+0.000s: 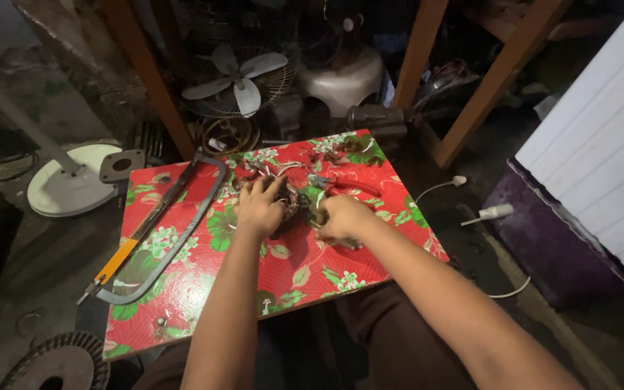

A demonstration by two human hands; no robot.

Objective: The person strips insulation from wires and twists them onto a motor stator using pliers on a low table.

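A red board with a flower pattern (204,289) lies across my lap. In its middle sits a dark round motor part with wire windings (292,201). My left hand (258,209) rests on the part's left side, fingers curled over it. My right hand (342,218) is closed just right of the part; something small seems pinched in it, but I cannot tell what. Loose wires (269,170) lie behind the part. Red-handled pliers (344,186) lie just beyond my right hand.
A hacksaw with an orange handle (157,227) lies on the board's left side. A fan with white blades (236,76), a white round base (66,189), wooden legs (489,87) and a white panel (601,144) surround the board. A ribbed disc (55,361) lies at the lower left.
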